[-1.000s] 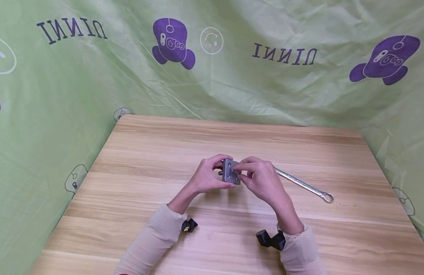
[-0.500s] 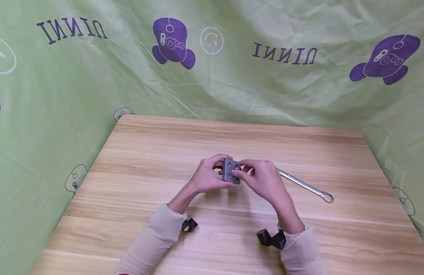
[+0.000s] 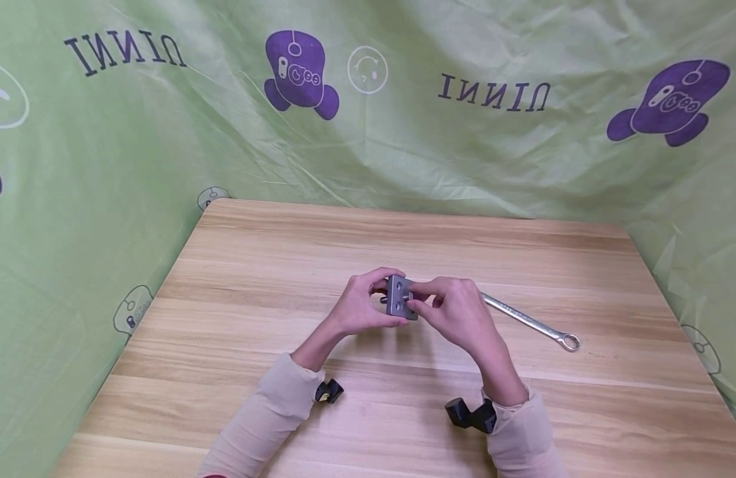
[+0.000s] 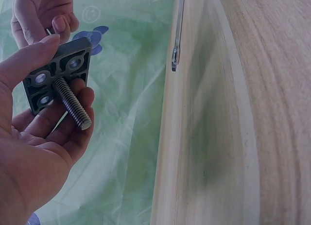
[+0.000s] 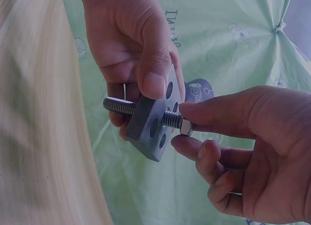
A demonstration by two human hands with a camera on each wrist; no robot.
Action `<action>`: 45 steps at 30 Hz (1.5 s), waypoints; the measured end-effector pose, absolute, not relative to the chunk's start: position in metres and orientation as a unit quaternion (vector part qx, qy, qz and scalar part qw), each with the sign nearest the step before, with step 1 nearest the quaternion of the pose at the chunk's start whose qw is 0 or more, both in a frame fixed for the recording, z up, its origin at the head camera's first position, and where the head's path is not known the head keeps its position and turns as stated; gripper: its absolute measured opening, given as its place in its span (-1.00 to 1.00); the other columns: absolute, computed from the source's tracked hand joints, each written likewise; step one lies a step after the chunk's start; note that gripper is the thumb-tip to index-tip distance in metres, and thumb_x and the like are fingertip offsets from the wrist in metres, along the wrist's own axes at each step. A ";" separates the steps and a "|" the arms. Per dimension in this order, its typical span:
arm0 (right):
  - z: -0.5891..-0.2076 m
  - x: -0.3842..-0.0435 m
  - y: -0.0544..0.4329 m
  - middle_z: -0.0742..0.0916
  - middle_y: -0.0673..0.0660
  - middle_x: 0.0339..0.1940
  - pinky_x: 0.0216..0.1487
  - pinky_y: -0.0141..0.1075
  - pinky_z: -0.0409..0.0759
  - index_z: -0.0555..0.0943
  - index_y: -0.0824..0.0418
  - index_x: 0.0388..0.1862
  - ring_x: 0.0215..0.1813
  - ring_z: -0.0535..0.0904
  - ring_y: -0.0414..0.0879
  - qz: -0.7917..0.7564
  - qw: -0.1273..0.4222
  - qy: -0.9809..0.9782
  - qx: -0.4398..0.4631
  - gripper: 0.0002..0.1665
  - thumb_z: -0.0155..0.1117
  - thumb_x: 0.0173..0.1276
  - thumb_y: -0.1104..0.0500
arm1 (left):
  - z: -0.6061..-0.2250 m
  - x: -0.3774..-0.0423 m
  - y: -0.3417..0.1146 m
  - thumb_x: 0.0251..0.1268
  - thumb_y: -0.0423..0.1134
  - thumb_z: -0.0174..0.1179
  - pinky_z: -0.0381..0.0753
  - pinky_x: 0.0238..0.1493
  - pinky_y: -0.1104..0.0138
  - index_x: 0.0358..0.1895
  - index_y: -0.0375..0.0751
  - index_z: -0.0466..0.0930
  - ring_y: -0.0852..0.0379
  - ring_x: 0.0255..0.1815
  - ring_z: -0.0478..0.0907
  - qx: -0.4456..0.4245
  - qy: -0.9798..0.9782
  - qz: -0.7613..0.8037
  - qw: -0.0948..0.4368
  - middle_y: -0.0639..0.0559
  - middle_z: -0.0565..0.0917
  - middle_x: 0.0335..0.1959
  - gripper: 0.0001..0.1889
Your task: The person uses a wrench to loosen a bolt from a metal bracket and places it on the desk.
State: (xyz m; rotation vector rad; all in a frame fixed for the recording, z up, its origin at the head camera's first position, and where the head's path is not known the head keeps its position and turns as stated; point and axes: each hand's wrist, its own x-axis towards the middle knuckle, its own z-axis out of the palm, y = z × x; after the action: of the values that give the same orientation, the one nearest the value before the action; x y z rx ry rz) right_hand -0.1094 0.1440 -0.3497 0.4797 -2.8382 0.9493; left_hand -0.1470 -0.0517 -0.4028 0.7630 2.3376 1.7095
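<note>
My left hand (image 3: pixel 362 307) grips a grey square plate (image 5: pixel 150 123) by its edges, thumb on one edge and fingers on the opposite one. Holes sit near the plate's corners. A hex bolt (image 5: pixel 186 127) passes through its middle. On the left hand's side a long threaded shank sticks out, plain in the left wrist view, while the head stands off the other face with some thread showing between. The thumb and a finger of my right hand (image 3: pixel 457 309) pinch the bolt at its head. Both hands are raised over the wooden table (image 3: pixel 272 245).
A long steel wrench (image 3: pixel 529 320) lies on the table right of the hands, ring end toward the front right; my right hand hides its other end in the head view. Green printed cloth (image 3: pixel 368 159) hangs behind and beside the table.
The right hand's thumb and fingers have spread, shifted round the bolt head and come together on it again. The left hand and the plate have stayed in place.
</note>
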 end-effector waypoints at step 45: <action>-0.350 -0.108 0.143 0.82 0.10 -0.30 -0.50 -0.46 0.45 0.82 0.12 -0.18 -0.50 0.55 -0.22 0.322 0.065 -0.930 0.164 -0.74 0.54 0.10 0.29 | -0.402 -0.148 -0.052 -0.25 -0.37 0.63 0.62 0.16 0.30 0.19 -0.38 0.54 -0.05 0.00 0.76 0.258 0.780 0.566 0.071 -0.20 0.77 -0.03 -0.24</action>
State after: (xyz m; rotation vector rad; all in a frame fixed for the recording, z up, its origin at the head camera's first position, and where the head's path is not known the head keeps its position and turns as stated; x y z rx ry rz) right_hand -0.1084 0.1433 -0.3505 0.4957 -2.8076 0.9722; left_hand -0.1475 -0.0521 -0.4022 0.7755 2.3445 1.7015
